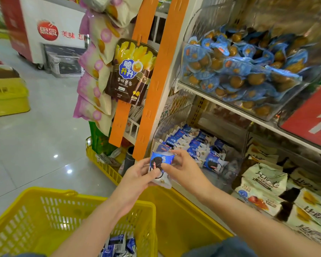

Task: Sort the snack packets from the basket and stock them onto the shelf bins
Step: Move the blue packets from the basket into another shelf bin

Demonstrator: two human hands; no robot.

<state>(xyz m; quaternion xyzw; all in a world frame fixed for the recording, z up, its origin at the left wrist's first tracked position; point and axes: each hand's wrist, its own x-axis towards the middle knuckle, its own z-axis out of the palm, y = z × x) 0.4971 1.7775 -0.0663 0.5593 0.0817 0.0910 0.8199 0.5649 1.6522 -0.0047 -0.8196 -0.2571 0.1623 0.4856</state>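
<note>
**Snack packet (160, 164), small, blue-and-white foil, held at the clear plastic shelf bin (164, 127)**

The packet is gripped by both hands. The left hand (137, 176) is curled around its lower end and the right hand (183, 169) pinches its upper edge, probably so it can be turned to match the rows already stocked. More packets (119, 245) are left in the yellow perforated plastic basket (82, 196) below.
</note>
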